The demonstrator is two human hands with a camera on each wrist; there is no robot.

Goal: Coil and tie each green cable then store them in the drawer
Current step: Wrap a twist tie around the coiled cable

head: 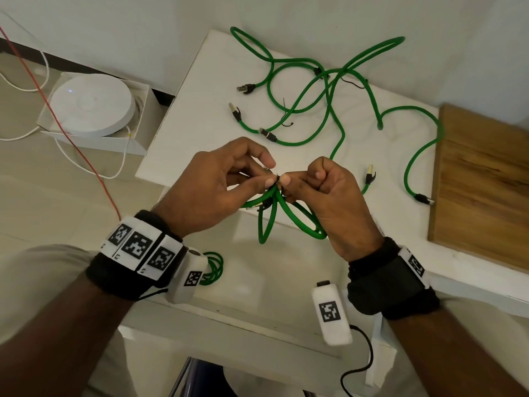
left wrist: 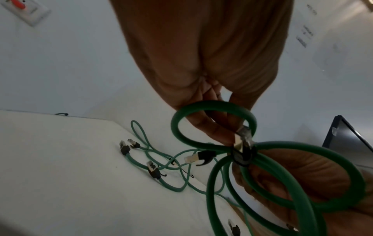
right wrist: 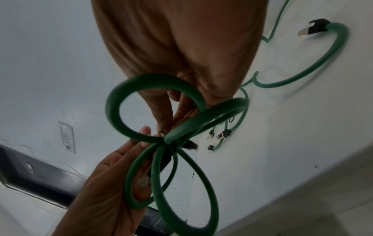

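Observation:
Both hands meet above the table's front edge around a coiled green cable [head: 270, 222], whose loops hang below them. A black tie [head: 278, 177] cinches the coil's middle [left wrist: 241, 157]. My left hand [head: 270, 174] pinches the tie from the left with thumb and forefinger, beside a plug [left wrist: 241, 140]. From the right, my right hand [head: 286, 181] pinches the same tie, its other fingers curled. In the right wrist view the right hand [right wrist: 163, 131] closes at the loops' crossing. Loose green cables [head: 329, 90] sprawl over the white table [head: 200, 110]. Another coiled green cable [head: 214, 267] lies in the open drawer [head: 257, 299], half hidden by my left wrist.
A wooden board [head: 481, 179] covers the table's right end. On the floor to the left a round white device [head: 91, 101] sits in a box, with a red cord [head: 71, 138] and white cords around it. Thin black ties [head: 286, 121] lie among the loose cables.

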